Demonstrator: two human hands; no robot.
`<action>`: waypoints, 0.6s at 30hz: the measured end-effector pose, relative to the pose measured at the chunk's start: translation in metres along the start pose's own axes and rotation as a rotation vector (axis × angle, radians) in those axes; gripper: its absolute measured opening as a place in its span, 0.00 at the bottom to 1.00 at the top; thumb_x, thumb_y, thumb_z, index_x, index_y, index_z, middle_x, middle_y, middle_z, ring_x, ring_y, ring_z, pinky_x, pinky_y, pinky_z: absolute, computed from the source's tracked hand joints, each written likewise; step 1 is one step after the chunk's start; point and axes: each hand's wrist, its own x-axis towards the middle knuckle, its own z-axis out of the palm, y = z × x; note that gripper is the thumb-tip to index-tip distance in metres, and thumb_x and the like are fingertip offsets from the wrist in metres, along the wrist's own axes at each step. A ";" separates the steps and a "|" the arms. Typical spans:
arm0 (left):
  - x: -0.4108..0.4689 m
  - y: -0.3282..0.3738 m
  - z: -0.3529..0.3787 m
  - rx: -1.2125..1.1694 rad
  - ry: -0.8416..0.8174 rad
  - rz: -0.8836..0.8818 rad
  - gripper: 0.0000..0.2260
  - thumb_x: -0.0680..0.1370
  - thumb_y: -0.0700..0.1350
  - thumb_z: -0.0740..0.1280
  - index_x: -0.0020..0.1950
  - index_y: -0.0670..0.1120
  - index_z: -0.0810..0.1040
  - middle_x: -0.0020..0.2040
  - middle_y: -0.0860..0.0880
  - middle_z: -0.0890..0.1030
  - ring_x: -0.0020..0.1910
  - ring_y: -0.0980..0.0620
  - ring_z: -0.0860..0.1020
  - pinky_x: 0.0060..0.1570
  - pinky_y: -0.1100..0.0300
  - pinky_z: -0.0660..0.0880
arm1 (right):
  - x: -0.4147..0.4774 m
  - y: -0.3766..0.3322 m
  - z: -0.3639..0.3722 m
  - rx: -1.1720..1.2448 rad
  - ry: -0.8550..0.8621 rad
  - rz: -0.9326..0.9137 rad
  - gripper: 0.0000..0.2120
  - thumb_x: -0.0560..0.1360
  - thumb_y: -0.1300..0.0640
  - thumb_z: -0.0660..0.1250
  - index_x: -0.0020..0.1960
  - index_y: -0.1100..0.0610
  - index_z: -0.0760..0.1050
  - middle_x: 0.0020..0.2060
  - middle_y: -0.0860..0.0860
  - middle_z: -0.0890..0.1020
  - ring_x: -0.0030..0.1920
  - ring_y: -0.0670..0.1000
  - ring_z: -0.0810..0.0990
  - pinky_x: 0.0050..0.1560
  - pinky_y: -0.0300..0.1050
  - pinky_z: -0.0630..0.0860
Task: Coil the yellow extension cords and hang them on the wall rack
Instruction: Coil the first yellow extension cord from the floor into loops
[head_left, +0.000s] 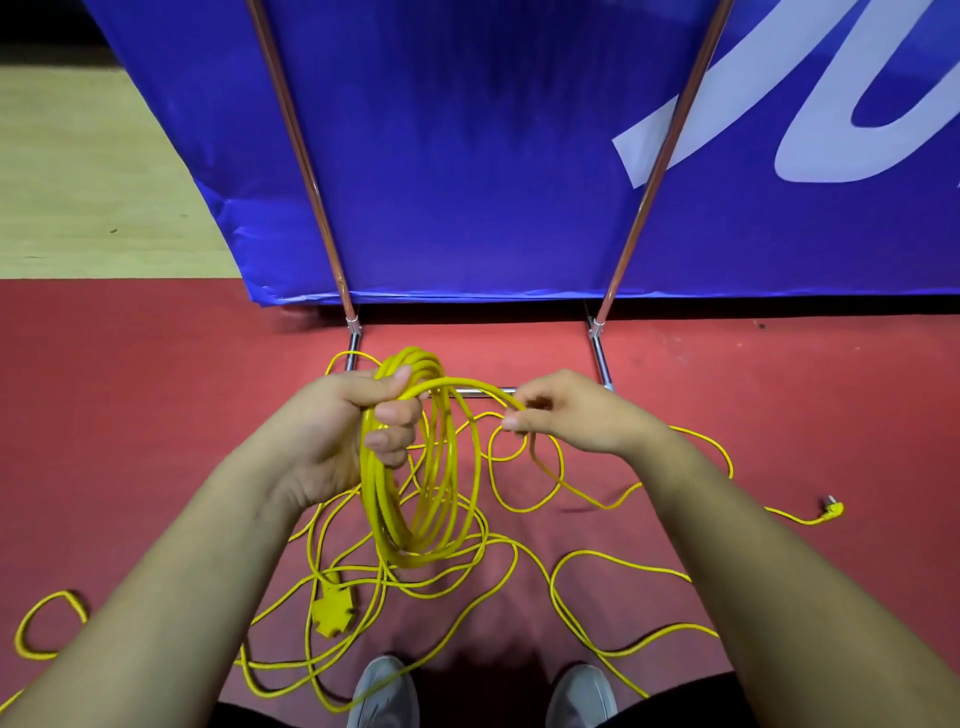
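Observation:
My left hand (358, 415) grips the top of a coil of yellow extension cord (410, 499) that hangs down in several loops in front of me. My right hand (566, 415) pinches the same cord a little to the right, and a short arc of cord spans the gap between both hands. The loose rest of the cord (524, 566) lies tangled on the red floor. Its yellow socket block (330, 610) lies at the lower left, and the yellow plug (831, 509) lies far right. No wall rack is in view.
A blue banner (467, 156) on a metal frame (353, 332) stands right ahead, its feet on the red floor (156, 389). Pale wooden flooring (78, 182) shows at the far left. My two grey shoes (384, 691) stand among cord loops at the bottom edge.

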 end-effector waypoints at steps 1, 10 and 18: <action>-0.001 0.002 -0.002 -0.001 0.012 0.006 0.06 0.71 0.45 0.66 0.38 0.45 0.71 0.26 0.52 0.65 0.19 0.56 0.63 0.22 0.64 0.64 | 0.000 0.015 0.001 0.075 0.039 0.051 0.08 0.75 0.57 0.71 0.43 0.63 0.80 0.33 0.50 0.78 0.35 0.42 0.73 0.40 0.37 0.69; 0.005 -0.004 -0.002 0.142 0.081 -0.106 0.10 0.74 0.45 0.63 0.45 0.38 0.76 0.29 0.45 0.74 0.26 0.47 0.78 0.25 0.61 0.75 | 0.021 0.006 0.007 0.325 0.498 -0.004 0.09 0.77 0.63 0.67 0.55 0.57 0.83 0.36 0.47 0.79 0.35 0.39 0.74 0.42 0.33 0.70; 0.004 -0.005 -0.001 0.126 0.064 -0.069 0.11 0.74 0.46 0.62 0.45 0.38 0.77 0.32 0.43 0.80 0.25 0.47 0.79 0.25 0.61 0.76 | 0.010 -0.057 0.017 -0.092 0.184 -0.383 0.18 0.75 0.68 0.61 0.60 0.55 0.80 0.39 0.47 0.77 0.44 0.44 0.73 0.48 0.37 0.70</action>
